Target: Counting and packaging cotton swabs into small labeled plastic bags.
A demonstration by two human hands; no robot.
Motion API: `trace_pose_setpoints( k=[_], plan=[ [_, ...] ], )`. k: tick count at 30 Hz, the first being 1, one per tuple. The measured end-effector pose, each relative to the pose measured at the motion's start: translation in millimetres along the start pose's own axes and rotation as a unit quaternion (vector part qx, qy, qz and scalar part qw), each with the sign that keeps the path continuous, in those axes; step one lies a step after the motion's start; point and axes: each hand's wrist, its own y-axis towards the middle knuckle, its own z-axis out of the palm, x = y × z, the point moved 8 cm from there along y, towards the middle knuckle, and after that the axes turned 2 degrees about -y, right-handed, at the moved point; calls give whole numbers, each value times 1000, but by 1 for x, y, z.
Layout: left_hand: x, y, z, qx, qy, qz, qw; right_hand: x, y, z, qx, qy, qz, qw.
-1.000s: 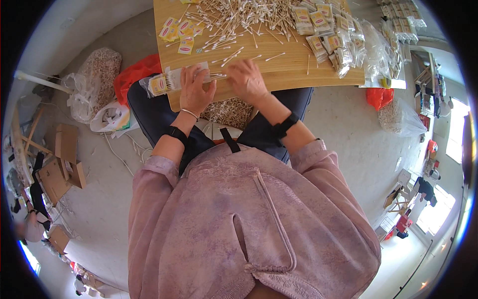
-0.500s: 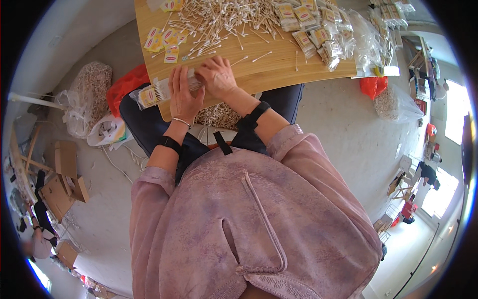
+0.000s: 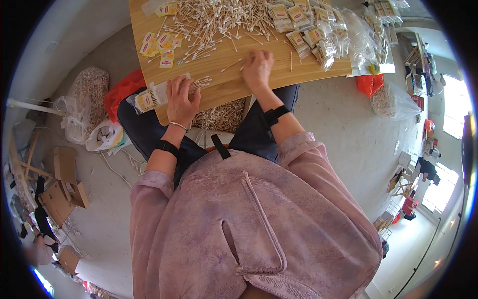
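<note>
My left hand (image 3: 181,97) rests on the near edge of a wooden table (image 3: 224,84) and grips a clear plastic packet (image 3: 152,94) partly filled with cotton swabs, whose tips stick out toward the right. My right hand (image 3: 258,67) lies further right on the table, fingers curled over a few loose cotton swabs (image 3: 234,64); whether it holds any I cannot tell. A big heap of loose swabs (image 3: 219,15) covers the far part of the table. Small yellow labels (image 3: 157,45) lie at the far left of it.
Filled swab packets (image 3: 311,32) are piled at the table's far right, beside clear bags (image 3: 368,40). On the floor: a red bag (image 3: 122,89), a mesh sack (image 3: 87,94), white bags (image 3: 104,137), cardboard boxes (image 3: 62,184), another red bag (image 3: 371,82).
My right hand left the packet and moved right and away across the table to the loose swabs. My left hand stays on the packet.
</note>
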Motion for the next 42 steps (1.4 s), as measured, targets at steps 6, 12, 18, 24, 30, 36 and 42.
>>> trace_pose_setpoints(
  k=[6, 12, 18, 24, 30, 36, 42],
  plan=[
    [2, -1, -3, -4, 2, 5, 1000, 39, -10, 31, 167, 278, -28, 945],
    [0, -1, 0, -5, 16, 8, 1000, -61, 24, -46, -82, -33, 237, 967],
    [2, -2, 0, -5, 9, 2, 1000, -5, -3, -1, 3, -48, 34, 998],
    [0, -1, 0, -8, 10, 7, 1000, 40, -39, 32, 69, 46, -45, 996],
    [1, -2, -2, -12, 1, 0, 1000, 63, -56, 38, 109, 98, -94, 985],
    [-1, 0, 1, -11, -1, -1, 1000, 79, -54, 45, 88, 104, -158, 978],
    [1, -2, 0, -12, -16, -10, 1000, 78, -46, 48, 104, 106, -143, 979]
  ],
)
